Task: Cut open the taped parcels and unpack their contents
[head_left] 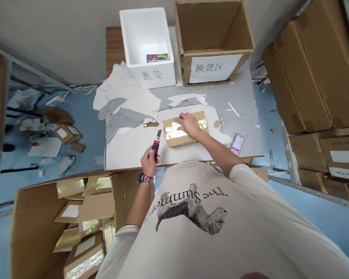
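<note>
My left hand (pixel 149 162) is shut around a utility knife (pixel 156 142) with a red and black handle, its blade pointing up and away from the work. My right hand (pixel 190 126) lies flat, fingers spread, on a small cardboard packet (pixel 172 135) banded with shiny gold tape. That packet sits on a white sheet (pixel 133 149) covering the table, and my palm hides its middle. The knife is held just off the sheet, near the packet's lower left corner.
A white foam box (pixel 130 35) and an open cardboard box (pixel 212 66) with a paper label stand at the table's far side. Torn paper scraps lie on the grey tabletop (pixel 244 104). A carton of similar packets (pixel 31 232) sits lower left; stacked cartons (pixel 308 73) stand right.
</note>
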Action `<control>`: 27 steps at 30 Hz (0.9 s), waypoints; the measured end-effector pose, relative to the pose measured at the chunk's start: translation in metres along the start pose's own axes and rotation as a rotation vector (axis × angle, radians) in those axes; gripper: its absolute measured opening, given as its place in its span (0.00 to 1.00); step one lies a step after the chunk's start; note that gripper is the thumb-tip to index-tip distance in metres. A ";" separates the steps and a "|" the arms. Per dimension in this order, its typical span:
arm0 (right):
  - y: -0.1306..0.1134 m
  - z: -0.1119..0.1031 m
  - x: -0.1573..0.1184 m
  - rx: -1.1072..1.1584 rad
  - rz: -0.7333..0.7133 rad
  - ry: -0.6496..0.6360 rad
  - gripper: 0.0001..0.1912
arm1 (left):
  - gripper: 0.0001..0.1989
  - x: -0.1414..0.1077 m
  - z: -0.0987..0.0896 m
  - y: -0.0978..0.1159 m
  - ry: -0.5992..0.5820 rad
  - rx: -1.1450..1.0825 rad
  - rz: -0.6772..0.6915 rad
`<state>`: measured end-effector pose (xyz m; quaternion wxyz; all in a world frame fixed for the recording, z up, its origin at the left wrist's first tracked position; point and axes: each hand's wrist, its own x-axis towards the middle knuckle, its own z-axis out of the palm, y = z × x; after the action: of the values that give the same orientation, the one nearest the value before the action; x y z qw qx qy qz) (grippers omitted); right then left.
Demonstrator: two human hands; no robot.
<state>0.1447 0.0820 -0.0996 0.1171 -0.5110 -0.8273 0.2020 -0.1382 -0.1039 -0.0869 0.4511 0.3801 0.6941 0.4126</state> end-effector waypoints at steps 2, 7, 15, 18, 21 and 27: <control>0.003 0.003 0.000 0.010 -0.023 0.022 0.17 | 0.48 -0.003 0.000 -0.002 0.016 -0.024 -0.007; -0.004 0.012 -0.015 -0.076 -0.088 0.039 0.22 | 0.46 -0.005 -0.002 -0.005 0.070 -0.069 -0.004; -0.016 0.001 -0.025 -0.371 -0.211 -0.160 0.38 | 0.41 0.004 -0.011 -0.021 0.094 -0.060 -0.010; -0.020 0.007 -0.020 -0.378 -0.204 -0.178 0.41 | 0.37 0.005 -0.015 -0.024 0.067 0.028 0.036; -0.019 0.012 -0.021 -0.340 -0.179 -0.174 0.40 | 0.31 0.005 -0.020 -0.023 0.026 0.194 0.165; -0.009 0.002 -0.011 -0.264 -0.194 -0.148 0.34 | 0.26 0.007 -0.031 -0.015 -0.062 0.483 0.395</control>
<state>0.1417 0.0687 -0.0974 0.0066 -0.4233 -0.8984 0.1166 -0.1719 -0.1109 -0.0948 0.2799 0.6161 0.6708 0.3034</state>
